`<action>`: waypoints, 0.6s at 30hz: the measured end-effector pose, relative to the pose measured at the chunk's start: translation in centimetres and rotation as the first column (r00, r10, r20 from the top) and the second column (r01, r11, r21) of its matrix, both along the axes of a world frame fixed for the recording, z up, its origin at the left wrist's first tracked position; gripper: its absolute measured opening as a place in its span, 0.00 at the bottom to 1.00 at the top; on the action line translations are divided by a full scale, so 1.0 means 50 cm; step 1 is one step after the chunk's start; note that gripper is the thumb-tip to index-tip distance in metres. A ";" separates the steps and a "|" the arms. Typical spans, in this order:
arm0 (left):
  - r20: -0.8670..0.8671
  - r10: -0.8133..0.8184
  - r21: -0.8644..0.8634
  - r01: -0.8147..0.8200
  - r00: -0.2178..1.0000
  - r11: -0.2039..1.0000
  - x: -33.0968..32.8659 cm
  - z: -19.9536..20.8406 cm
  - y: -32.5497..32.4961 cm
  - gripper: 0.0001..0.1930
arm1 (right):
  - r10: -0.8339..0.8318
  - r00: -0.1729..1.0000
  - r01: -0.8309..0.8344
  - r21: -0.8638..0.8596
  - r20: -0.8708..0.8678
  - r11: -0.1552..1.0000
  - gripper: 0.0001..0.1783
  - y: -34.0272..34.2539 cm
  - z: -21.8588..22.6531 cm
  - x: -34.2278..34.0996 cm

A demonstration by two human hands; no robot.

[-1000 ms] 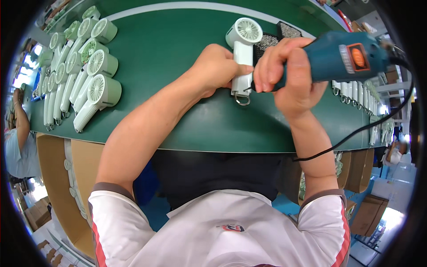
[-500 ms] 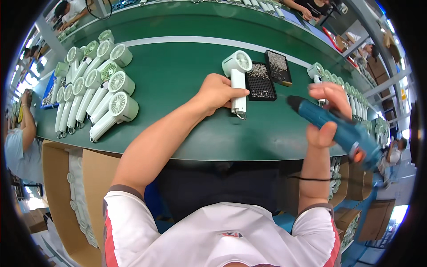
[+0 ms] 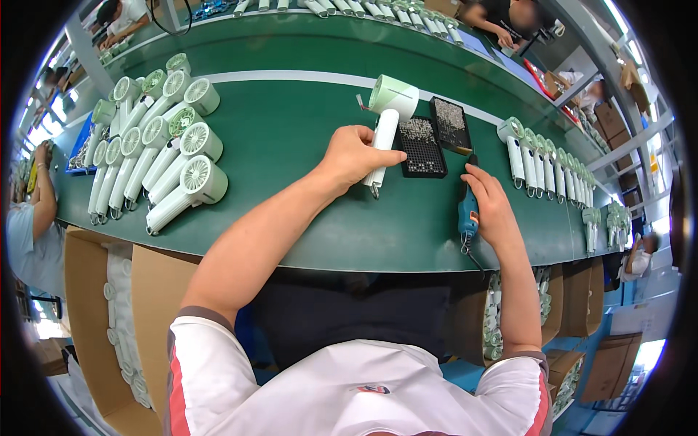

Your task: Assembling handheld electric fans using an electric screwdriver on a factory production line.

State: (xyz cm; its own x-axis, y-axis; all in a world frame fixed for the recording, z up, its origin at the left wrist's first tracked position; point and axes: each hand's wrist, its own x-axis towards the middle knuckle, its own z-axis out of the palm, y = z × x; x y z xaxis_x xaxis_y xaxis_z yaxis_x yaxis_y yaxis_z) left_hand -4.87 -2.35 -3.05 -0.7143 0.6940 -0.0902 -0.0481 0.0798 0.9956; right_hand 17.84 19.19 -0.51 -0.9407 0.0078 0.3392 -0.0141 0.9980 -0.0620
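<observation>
Fan handle (image 3: pixel 386 132) part-covered, power driver (image 3: pixel 467 218) part-hidden

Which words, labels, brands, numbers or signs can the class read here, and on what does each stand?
None legible enough to quote.
White cloth shirt, red-and-dark chest emblem: too small to read.
Blue-green corded handheld power tool, orange patch: any lettering too small to read.
</observation>
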 end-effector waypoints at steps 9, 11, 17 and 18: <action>0.253 -0.113 0.120 0.084 0.961 0.989 0.011 0.039 -0.015 0.25 | -0.030 0.995 0.020 0.111 0.094 0.994 0.32 0.026 -0.011 0.011; 0.241 -0.101 0.121 0.074 0.965 0.990 0.008 0.036 -0.016 0.24 | -0.027 0.993 0.014 0.111 0.116 0.994 0.32 0.021 0.001 0.012; 0.207 -0.072 0.109 0.050 0.976 0.993 0.004 0.021 -0.014 0.26 | -0.136 0.988 0.119 0.196 0.073 0.973 0.29 -0.007 0.047 -0.012; 0.194 -0.059 0.124 0.035 0.979 0.992 0.006 0.020 -0.012 0.26 | -0.081 0.996 0.085 0.135 -0.038 0.987 0.27 -0.015 0.059 -0.025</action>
